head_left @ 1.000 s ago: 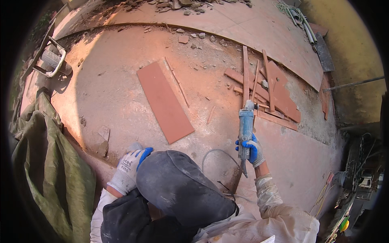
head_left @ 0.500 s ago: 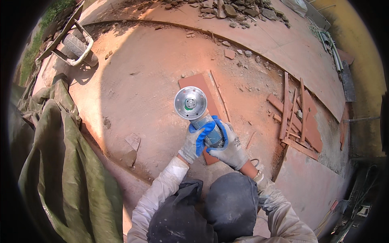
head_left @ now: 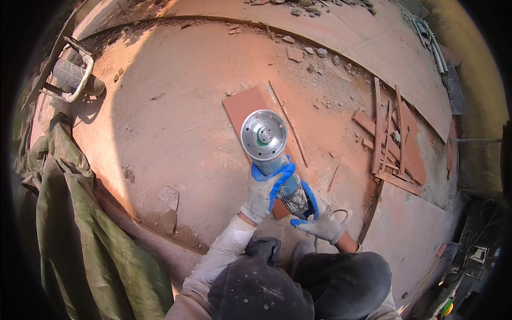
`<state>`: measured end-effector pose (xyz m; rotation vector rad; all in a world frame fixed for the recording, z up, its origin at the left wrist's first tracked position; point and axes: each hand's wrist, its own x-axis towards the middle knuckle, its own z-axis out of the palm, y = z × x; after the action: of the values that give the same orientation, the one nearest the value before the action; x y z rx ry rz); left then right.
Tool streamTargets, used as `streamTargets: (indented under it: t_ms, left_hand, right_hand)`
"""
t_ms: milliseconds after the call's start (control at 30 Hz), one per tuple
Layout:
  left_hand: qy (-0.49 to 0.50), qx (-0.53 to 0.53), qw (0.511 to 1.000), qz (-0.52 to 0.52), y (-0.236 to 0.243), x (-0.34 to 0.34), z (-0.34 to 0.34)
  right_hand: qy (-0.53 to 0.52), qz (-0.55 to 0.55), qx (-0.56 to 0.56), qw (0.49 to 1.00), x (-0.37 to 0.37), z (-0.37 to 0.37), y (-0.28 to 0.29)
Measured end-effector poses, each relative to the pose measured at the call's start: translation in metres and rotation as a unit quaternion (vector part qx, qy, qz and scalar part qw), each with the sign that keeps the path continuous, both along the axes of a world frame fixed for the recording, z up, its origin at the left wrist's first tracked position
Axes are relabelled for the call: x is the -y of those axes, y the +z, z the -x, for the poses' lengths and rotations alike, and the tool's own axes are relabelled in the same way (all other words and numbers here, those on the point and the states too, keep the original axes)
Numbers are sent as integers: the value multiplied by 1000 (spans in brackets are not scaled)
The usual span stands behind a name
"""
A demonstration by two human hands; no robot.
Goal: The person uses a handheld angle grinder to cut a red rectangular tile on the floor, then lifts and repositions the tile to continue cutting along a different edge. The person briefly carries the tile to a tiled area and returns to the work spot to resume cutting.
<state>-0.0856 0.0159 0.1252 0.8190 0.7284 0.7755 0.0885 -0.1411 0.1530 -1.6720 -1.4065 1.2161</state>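
Note:
Both my hands, in grey gloves with blue palms, are on a blue angle grinder (head_left: pixel 290 189) with a round silver cutting disc (head_left: pixel 264 134) at its far end. My left hand (head_left: pixel 265 189) is wrapped around the grinder's body just behind the disc. Lower down, my right hand (head_left: pixel 318 216) cups the rear end of the tool, its thumb and fingers around the dusty casing. Under the grinder a long reddish-brown tile (head_left: pixel 242 109) lies on the dusty ground, partly hidden by the disc and my hands. A thin tile strip (head_left: pixel 288 122) lies along its right side.
Broken tile strips (head_left: pixel 392 141) are piled at the right. A green tarpaulin (head_left: pixel 101 234) drapes along the left, below a wheel with a metal frame (head_left: pixel 74 77). Stone rubble (head_left: pixel 304 5) lies at the far edge. A cable (head_left: pixel 341 213) loops beside my right wrist.
My right hand has slid back from the middle of the grinder to its rear end. My left hand keeps its hold. The view has shifted, and my right knee has swung outward.

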Motion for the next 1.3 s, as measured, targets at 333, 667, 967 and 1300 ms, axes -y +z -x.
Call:
streamTargets:
  t_ms: [333,667,967,1300]
  left_hand:
    - [-8,23,999,25,1,15,-21]
    - [-14,372,880,294,-26,-8,-3]
    - [-83,454,842,279,-8,-35,10]
    - [-56,269,903,330,30,-78,5]
  right_hand:
    - [-76,50,-65,994,28,3,9]
    - [-126,148,-288,938,17,20,59]
    - [-7,-138,52,989,-12,54,91]
    - [7,-62,12,998,-67,46,128]
